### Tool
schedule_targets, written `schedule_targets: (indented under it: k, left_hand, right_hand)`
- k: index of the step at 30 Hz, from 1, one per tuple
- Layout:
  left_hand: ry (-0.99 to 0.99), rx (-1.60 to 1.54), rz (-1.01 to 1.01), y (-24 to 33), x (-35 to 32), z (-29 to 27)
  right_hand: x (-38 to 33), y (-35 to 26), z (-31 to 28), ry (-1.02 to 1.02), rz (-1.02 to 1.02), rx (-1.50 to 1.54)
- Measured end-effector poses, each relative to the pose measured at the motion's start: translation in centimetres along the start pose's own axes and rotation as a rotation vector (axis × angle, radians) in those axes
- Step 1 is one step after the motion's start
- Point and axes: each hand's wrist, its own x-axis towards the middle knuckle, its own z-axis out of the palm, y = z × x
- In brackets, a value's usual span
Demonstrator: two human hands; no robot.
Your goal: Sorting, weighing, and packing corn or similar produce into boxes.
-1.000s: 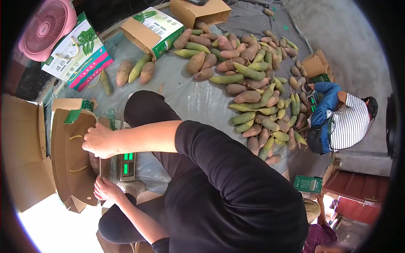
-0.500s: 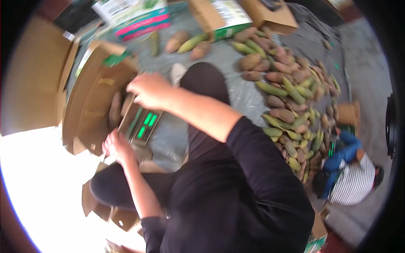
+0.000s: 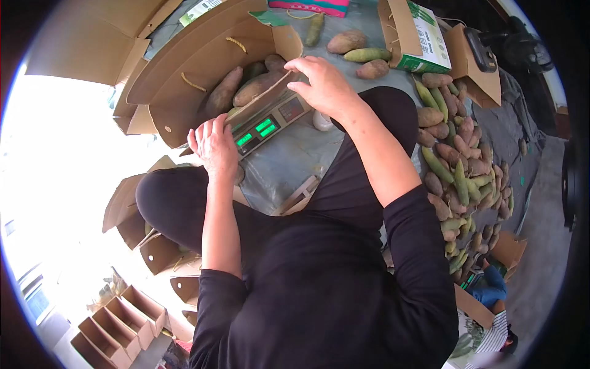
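Observation:
An open brown cardboard box (image 3: 184, 74) with cord handles sits on a digital scale (image 3: 267, 123) whose display glows green. Inside lie several brown and green oblong tubers (image 3: 246, 86). My left hand (image 3: 215, 144) curls over the near left corner of the box's front wall, beside the scale's display. At the right end of that same wall, my right hand (image 3: 322, 83) grips the top edge. My knees in black trousers bracket the scale.
A long heap of brown and green tubers (image 3: 461, 166) lies on the grey tarp to my right. A printed carton (image 3: 412, 37) stands behind it. Small folded cartons (image 3: 123, 320) are at lower left. Another person (image 3: 491, 295) crouches at lower right.
The view has swung down and closer to the box. My right hand came from over the box to its front edge, and my left hand rose from beside the scale to the box's corner.

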Motion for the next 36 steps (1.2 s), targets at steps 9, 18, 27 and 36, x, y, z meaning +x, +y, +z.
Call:
schedule_targets:
  k: [9,18,27,36]
  left_hand:
    - [0.033,-0.003,0.008,-0.7,-0.1,-0.3]
    - [0.034,-0.072,-0.033,-0.1,-0.3,0.0]
    - [0.051,-0.195,-0.042,-0.6,0.1,-0.9]
    - [0.093,-0.66,-0.108,-2.1,1.0,-8.1]
  right_hand:
    - [0.5,-0.1,0.5,-0.025,-0.041,0.07]
    - [0.3,-0.9,-0.2,-0.084,0.026,0.114]
    - [0.6,-0.7,0.4,-0.091,0.027,0.157]
    - [0.8,-1.4,0.4,-0.148,0.049,0.141]
